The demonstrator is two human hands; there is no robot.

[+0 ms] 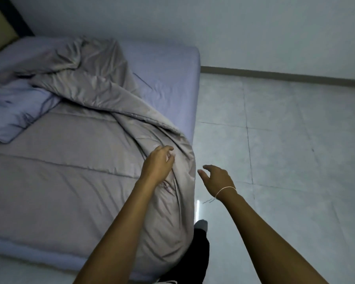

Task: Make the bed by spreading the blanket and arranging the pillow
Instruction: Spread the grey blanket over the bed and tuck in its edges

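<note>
A grey blanket (74,160) lies rumpled over the bed (172,78), flat at the near left and bunched in a ridge running from the far middle to the near right corner. A lilac pillow (14,111) lies on the blanket at the left. My left hand (159,162) rests on the bunched fold at the bed's right edge, its fingers loosely curled against the cloth. My right hand (215,177) hovers just off the bed's side above the floor, fingers relaxed and holding nothing.
The lilac fitted sheet shows bare at the bed's far right part. A pale tiled floor (285,150) spreads to the right, with a wall and dark skirting (275,75) behind. My leg in dark trousers and a grey sock (201,226) stand beside the bed.
</note>
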